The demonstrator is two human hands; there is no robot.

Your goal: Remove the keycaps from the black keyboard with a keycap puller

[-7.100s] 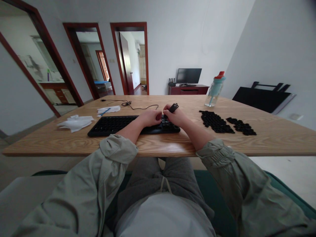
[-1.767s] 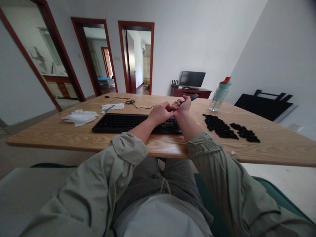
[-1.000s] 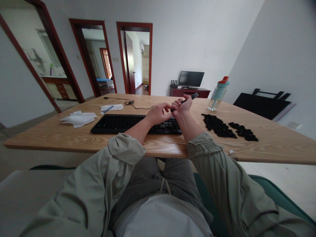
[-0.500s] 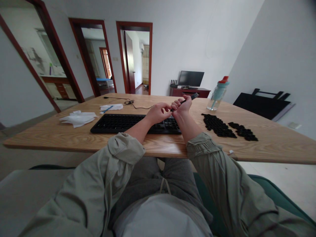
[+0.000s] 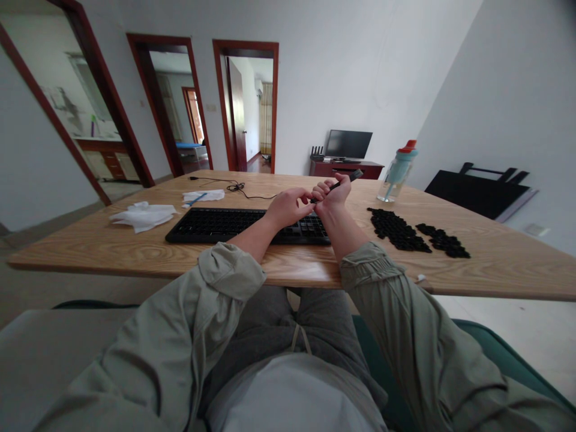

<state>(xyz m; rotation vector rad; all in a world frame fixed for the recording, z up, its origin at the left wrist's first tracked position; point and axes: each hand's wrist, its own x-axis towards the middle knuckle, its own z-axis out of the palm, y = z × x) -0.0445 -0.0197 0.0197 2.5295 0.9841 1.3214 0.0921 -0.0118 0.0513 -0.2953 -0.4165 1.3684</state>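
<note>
My right hand (image 5: 333,191) is closed around a slim black stick-like tool (image 5: 355,175), whose wider flat end juts out beyond the fingers to the upper right. Its other end points down-left, toward my left hand (image 5: 288,206). The fingers of my left hand are bent together at that lower end, and whether they grip the tool's tip or something small is hidden. Both hands are over the right part of a black keyboard (image 5: 216,224). Loose black keycaps (image 5: 396,228) lie in a patch to the right, with a smaller group of keycaps (image 5: 444,240) beside them.
On the left of the wooden table (image 5: 90,249) lie crumpled white tissues (image 5: 144,216) and a blue stick (image 5: 197,199) on a white wipe. A black cable (image 5: 236,186) runs behind the keyboard. At the back right stands a water bottle (image 5: 396,174) with a red lid.
</note>
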